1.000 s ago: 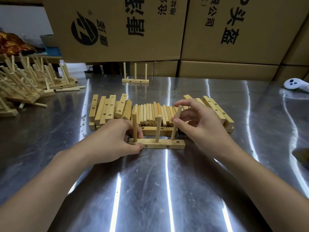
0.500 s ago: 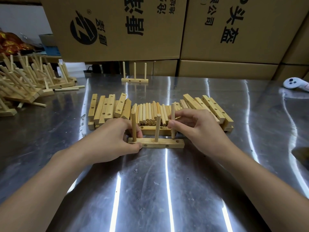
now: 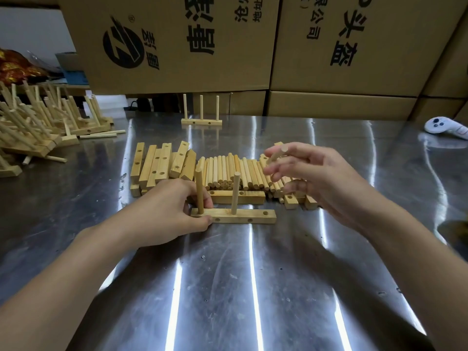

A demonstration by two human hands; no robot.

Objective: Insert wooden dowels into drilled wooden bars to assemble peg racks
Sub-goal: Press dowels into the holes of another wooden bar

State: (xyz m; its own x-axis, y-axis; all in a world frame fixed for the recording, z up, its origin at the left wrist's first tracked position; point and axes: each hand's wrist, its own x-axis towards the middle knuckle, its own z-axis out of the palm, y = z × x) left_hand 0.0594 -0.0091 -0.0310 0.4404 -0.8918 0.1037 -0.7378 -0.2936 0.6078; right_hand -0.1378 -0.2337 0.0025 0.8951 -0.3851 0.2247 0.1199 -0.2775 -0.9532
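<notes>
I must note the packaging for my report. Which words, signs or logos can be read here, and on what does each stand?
"头盔": large print, right cardboard box.
"限公司": smaller, same box; start cut off.
"唐": large print, left cardboard box; character above cut off.
"沧", "地址": small, left cardboard box; rest cut off.
"®": by the round logo, left cardboard box; small characters beside it too blurred.
</notes>
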